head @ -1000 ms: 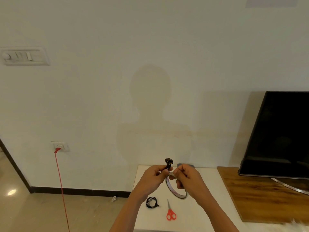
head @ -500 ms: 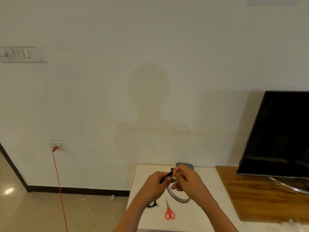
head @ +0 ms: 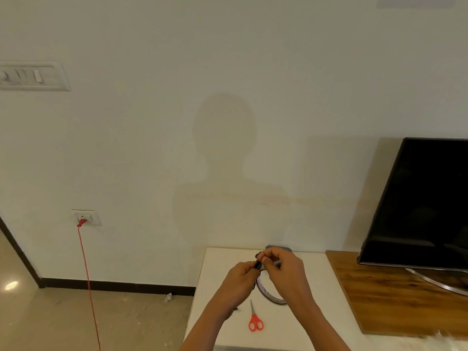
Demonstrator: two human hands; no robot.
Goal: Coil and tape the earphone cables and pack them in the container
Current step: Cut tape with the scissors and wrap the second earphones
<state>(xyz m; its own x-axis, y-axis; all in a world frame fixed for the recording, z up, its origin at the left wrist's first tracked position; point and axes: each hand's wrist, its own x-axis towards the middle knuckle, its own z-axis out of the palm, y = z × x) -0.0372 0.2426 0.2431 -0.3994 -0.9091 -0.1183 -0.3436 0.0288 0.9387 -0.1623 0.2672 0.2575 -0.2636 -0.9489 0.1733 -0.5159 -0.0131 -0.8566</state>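
Left hand [head: 240,277] and right hand [head: 286,272], now drawn together, both pinched the coiled earphone [head: 258,263]; tape roll [head: 269,295] hung beneath, binding apparently under way

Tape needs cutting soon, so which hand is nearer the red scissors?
Left. The left hand is just up-left of the scissors. The right hand is farther, up-right beyond the tape roll. Both pinch the earphone cable above the table.

Your left hand [head: 240,278] and right hand [head: 288,272] are bare. Both your arms are bare too.
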